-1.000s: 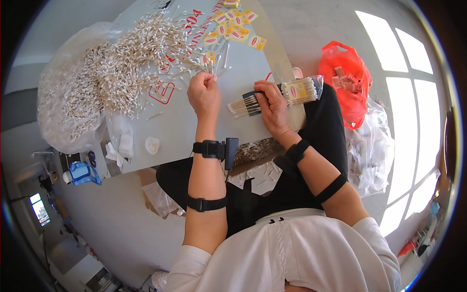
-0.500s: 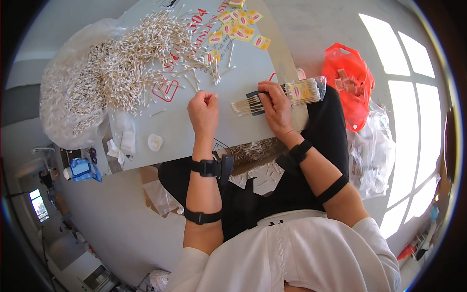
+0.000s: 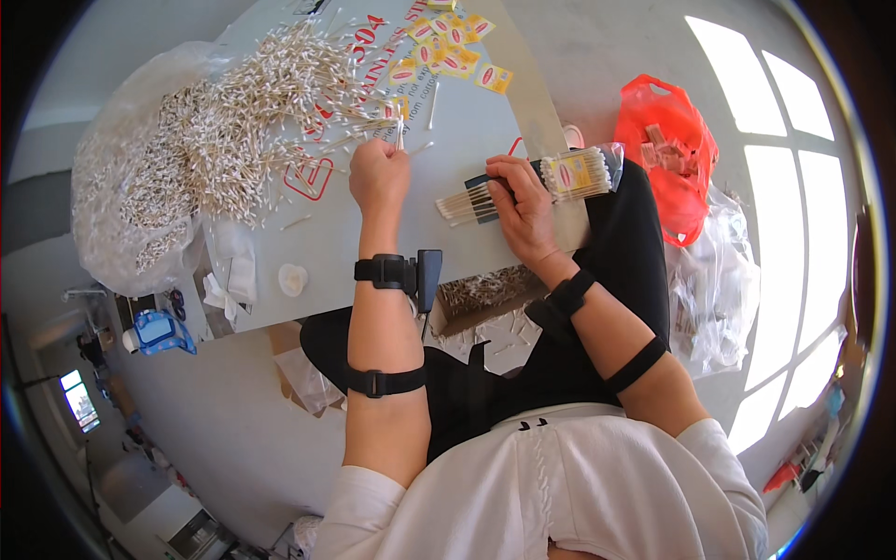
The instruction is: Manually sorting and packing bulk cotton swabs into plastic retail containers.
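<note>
Closed in a pinch, my left hand (image 3: 380,177) is at the near right edge of a big heap of cotton swabs (image 3: 271,103). A few white swabs (image 3: 400,133) stick up from its fingertips. My right hand (image 3: 525,207) has its fingers curled over a dark flat strip (image 3: 489,218), where a row of loose swabs (image 3: 461,203) lies side by side, their tips pointing left. Just right of that hand is a clear packet of swabs (image 3: 591,174) with a yellow card (image 3: 571,175) in it. What the right fingertips press on is partly hidden.
Several yellow cards (image 3: 454,47) lie at the table's far side. A large clear bag (image 3: 103,210) spills swabs on the left. A small white cup (image 3: 292,279) stands near the front edge. On the right are a red plastic bag (image 3: 665,159) and a clear bag (image 3: 714,289).
My left hand has moved away from me, up to the edge of the swab heap, and swabs now show at its fingertips. The right hand stays over the dark strip.
</note>
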`<action>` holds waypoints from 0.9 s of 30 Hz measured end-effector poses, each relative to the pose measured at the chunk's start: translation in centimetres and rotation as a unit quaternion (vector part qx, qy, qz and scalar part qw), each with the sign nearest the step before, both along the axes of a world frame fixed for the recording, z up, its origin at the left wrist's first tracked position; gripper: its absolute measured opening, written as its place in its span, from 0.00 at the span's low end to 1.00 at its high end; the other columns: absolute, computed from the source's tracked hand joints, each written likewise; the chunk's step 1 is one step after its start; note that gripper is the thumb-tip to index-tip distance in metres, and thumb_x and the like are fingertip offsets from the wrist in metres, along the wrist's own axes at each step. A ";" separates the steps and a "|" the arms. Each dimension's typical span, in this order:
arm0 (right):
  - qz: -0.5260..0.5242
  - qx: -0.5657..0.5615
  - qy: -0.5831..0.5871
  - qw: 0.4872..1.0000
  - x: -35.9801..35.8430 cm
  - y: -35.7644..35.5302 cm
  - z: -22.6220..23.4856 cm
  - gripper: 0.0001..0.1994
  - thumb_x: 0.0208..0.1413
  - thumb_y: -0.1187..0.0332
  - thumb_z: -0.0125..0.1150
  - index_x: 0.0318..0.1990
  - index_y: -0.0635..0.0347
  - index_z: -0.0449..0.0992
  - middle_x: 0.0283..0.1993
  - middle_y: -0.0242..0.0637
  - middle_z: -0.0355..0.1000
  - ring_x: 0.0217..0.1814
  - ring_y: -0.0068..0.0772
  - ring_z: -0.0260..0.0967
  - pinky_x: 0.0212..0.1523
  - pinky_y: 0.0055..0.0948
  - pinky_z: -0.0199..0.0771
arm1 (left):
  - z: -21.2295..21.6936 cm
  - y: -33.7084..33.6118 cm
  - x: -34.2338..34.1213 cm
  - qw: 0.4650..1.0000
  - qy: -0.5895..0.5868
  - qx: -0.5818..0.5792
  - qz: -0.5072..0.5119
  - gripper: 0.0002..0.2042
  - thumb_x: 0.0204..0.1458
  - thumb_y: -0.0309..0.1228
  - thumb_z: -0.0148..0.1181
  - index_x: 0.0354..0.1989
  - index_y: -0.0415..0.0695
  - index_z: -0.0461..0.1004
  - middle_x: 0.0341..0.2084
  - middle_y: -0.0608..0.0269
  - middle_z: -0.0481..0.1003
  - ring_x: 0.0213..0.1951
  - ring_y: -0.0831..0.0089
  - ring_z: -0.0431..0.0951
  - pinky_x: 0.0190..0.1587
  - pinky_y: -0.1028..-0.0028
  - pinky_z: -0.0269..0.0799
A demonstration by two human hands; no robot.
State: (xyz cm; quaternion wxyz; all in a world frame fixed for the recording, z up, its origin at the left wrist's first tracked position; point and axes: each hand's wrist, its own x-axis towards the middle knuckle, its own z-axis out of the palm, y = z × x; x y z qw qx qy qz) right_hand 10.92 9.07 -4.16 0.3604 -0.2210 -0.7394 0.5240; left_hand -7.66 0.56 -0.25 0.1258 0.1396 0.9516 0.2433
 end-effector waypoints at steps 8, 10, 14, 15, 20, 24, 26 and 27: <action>-0.006 0.003 0.001 1.000 -0.1 0.0 -0.3 0.08 0.57 0.79 0.57 0.44 0.64 0.72 0.48 0.43 0.72 0.45 0.44 0.73 0.46 0.31 0.74 | 0.1 -1.9 3.3 0.991 0.122 0.006 -0.060 0.04 0.48 0.29 0.61 0.27 0.43 0.76 0.27 0.56 0.79 0.32 0.52 0.79 0.34 0.57 0.73; -0.006 0.002 0.002 1.000 -0.1 0.0 -0.3 0.08 0.57 0.79 0.57 0.44 0.64 0.72 0.48 0.43 0.72 0.45 0.44 0.73 0.46 0.31 0.74 | 0.1 -2.0 4.1 0.989 0.119 0.004 -0.087 0.03 0.48 0.29 0.61 0.27 0.44 0.76 0.27 0.56 0.78 0.32 0.51 0.78 0.34 0.57 0.73; 0.000 0.003 0.001 1.000 0.0 -0.1 0.0 0.08 0.57 0.79 0.57 0.44 0.64 0.72 0.48 0.42 0.72 0.45 0.43 0.73 0.46 0.30 0.74 | 0.3 -2.0 4.6 0.977 0.142 0.016 -0.161 0.03 0.47 0.28 0.61 0.26 0.44 0.76 0.27 0.55 0.77 0.32 0.51 0.78 0.34 0.57 0.72; 0.001 -0.005 -0.006 1.000 0.0 -0.1 0.0 0.08 0.57 0.79 0.56 0.44 0.64 0.72 0.48 0.42 0.72 0.45 0.43 0.72 0.46 0.30 0.73 | 0.6 -1.9 4.5 0.977 0.141 0.016 -0.162 0.03 0.47 0.28 0.61 0.26 0.44 0.76 0.27 0.55 0.77 0.32 0.51 0.78 0.34 0.57 0.72; -0.002 -0.009 -0.001 1.000 0.1 0.1 -0.2 0.08 0.57 0.79 0.56 0.44 0.64 0.72 0.48 0.43 0.71 0.45 0.43 0.72 0.46 0.30 0.74 | 2.6 -0.7 4.0 0.981 0.069 -0.019 -0.180 0.04 0.48 0.29 0.61 0.26 0.42 0.76 0.29 0.52 0.78 0.34 0.50 0.79 0.36 0.55 0.73; -0.001 0.016 0.006 1.000 -0.2 0.0 -0.2 0.08 0.57 0.79 0.57 0.44 0.64 0.72 0.48 0.43 0.71 0.45 0.43 0.72 0.46 0.30 0.74 | 1.0 -0.2 1.6 0.979 0.124 -0.045 -0.153 0.04 0.48 0.29 0.61 0.27 0.41 0.77 0.29 0.51 0.79 0.34 0.49 0.79 0.37 0.55 0.73; 0.002 0.004 0.001 1.000 -0.1 -0.1 -0.1 0.08 0.57 0.80 0.56 0.44 0.64 0.72 0.48 0.43 0.71 0.45 0.43 0.72 0.46 0.31 0.73 | 0.4 0.0 1.1 0.981 0.100 -0.046 -0.161 0.04 0.47 0.29 0.61 0.28 0.42 0.78 0.28 0.51 0.79 0.34 0.50 0.79 0.36 0.56 0.73; 0.002 -0.007 -0.004 1.000 0.0 0.0 -0.2 0.08 0.57 0.80 0.56 0.44 0.64 0.71 0.48 0.43 0.71 0.46 0.43 0.72 0.47 0.31 0.73 | 0.4 0.2 1.3 0.981 0.099 -0.046 -0.162 0.04 0.47 0.29 0.61 0.28 0.42 0.78 0.28 0.51 0.79 0.34 0.50 0.79 0.36 0.56 0.73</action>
